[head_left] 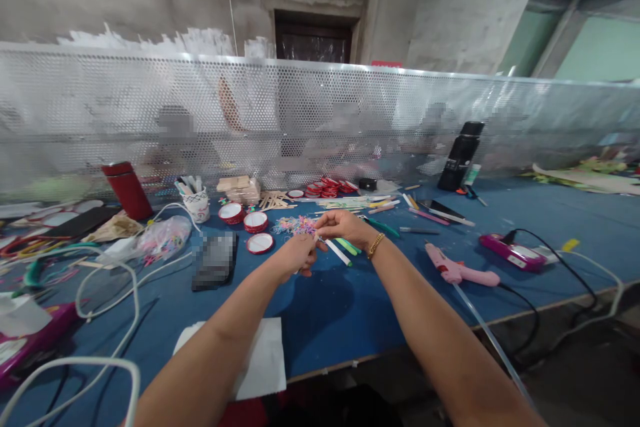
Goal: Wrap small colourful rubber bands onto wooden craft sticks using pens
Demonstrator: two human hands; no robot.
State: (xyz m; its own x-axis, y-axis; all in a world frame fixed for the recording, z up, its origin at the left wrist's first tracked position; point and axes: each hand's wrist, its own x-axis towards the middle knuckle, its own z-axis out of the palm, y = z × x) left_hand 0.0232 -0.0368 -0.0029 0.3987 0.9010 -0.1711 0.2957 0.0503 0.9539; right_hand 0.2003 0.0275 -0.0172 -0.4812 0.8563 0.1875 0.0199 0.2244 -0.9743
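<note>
My left hand is closed, its fingers curled, above the middle of the blue table. My right hand, with a gold bracelet at the wrist, pinches thumb and fingers together right against the left one. Whatever lies between the fingertips is too small to make out. Just behind the hands is a loose heap of thin pastel-coloured pieces, perhaps small rubber bands. White and green sticks or pens lie beneath and beside my right hand.
Red-rimmed round tins and wooden sticks stand behind. A phone and white cables lie left; a pink glue gun and purple power strip lie right. A black flask stands before a perforated metal screen.
</note>
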